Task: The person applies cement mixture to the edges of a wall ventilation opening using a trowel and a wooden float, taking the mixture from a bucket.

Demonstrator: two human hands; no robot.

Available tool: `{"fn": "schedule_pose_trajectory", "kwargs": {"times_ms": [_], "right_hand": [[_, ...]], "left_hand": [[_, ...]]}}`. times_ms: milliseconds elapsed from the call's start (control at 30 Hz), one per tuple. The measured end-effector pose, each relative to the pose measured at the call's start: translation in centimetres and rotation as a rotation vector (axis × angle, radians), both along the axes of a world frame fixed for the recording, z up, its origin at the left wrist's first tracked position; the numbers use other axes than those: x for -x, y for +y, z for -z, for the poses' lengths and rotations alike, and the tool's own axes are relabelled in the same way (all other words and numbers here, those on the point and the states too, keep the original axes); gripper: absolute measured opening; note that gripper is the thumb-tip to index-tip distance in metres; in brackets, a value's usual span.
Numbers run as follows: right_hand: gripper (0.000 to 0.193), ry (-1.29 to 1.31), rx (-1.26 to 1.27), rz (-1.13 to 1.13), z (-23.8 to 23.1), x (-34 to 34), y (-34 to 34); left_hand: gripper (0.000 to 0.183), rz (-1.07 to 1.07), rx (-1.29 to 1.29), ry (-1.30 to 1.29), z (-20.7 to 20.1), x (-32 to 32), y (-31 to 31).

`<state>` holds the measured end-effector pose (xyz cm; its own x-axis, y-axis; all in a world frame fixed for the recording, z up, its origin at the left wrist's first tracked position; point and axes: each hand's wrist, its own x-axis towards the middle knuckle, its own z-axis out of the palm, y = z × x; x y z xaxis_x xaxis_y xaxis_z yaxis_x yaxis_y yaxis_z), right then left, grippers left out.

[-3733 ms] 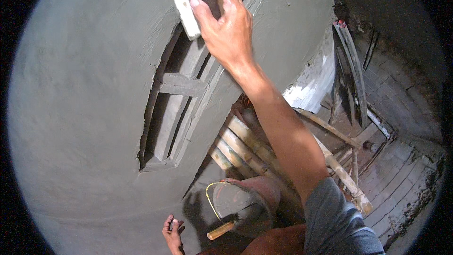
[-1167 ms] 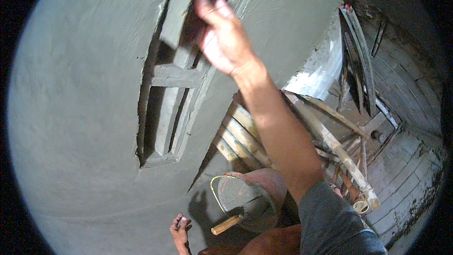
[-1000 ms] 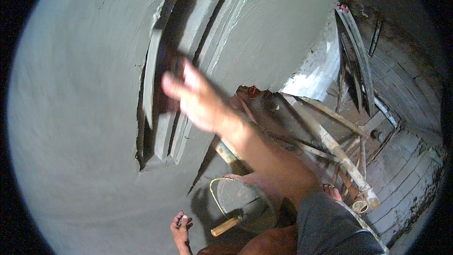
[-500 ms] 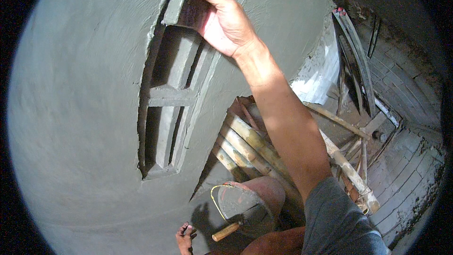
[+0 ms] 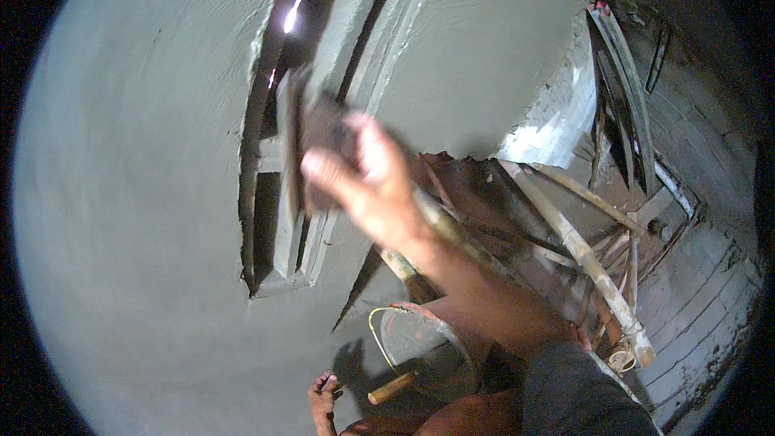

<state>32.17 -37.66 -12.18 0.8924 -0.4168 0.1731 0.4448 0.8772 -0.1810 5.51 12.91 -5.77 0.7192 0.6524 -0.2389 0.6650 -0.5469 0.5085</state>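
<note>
My right hand (image 5: 367, 186) is closed around the back of a plastering float (image 5: 292, 153), its flat board turned toward the wall and its face seen nearly edge-on. It is in front of the tall recessed opening in the grey plastered wall, beside the opening's concrete slats (image 5: 347, 32); motion blur hides whether it touches them. Low in the view, my left hand (image 5: 325, 391) has loosely bent fingers apart, with nothing visible in them. Right of it stands a mortar-stained bucket (image 5: 404, 331) with a yellow handle. A wooden tool handle (image 5: 391, 387) juts over the bucket's rim.
Bamboo poles (image 5: 593, 262) slant across on the right, beyond my forearm. Long curved strips (image 5: 626, 89) lean farther back. A block wall (image 5: 702, 307) stands at the far right. Smooth grey plaster (image 5: 137, 194) covers the wall on the left.
My right hand has come down with the float from the top of the opening to its middle, and the float has turned. My left hand stays low, nearly in place.
</note>
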Motion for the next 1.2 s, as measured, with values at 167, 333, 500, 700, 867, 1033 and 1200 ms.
{"fn": "schedule_pose_trajectory", "kwargs": {"times_ms": [167,333,500,700,867,1033,1200], "right_hand": [[0.037,0.339,0.116,0.588,-1.3,-4.4,-5.7],[0.039,0.326,0.54,0.764,-6.2,-4.6,-4.3],[0.041,0.082,0.767,0.772,-6.3,-1.7,-1.3],[0.034,0.27,0.414,0.837,-5.6,-6.8,-13.5],[0.033,-0.04,0.847,0.737,-9.4,-3.1,-8.4],[0.034,0.095,0.433,0.724,-6.1,-5.2,-12.5],[0.031,0.242,0.484,0.927,-8.6,-7.8,-20.2]], "left_hand": [[0.026,0.017,-0.019,0.076,-1.1,0.7,1.7],[0.024,0.077,0.015,0.08,-0.7,0.1,1.7],[0.038,0.062,0.064,0.205,-0.6,0.3,2.5],[0.073,0.148,0.083,0.277,-1.8,0.2,-2.7],[0.07,0.137,0.08,0.283,-1.4,1.3,-0.6],[0.071,0.13,0.064,0.262,-1.1,1.5,-1.5],[0.071,0.148,0.081,0.327,-1.3,0.9,-1.2]]}}
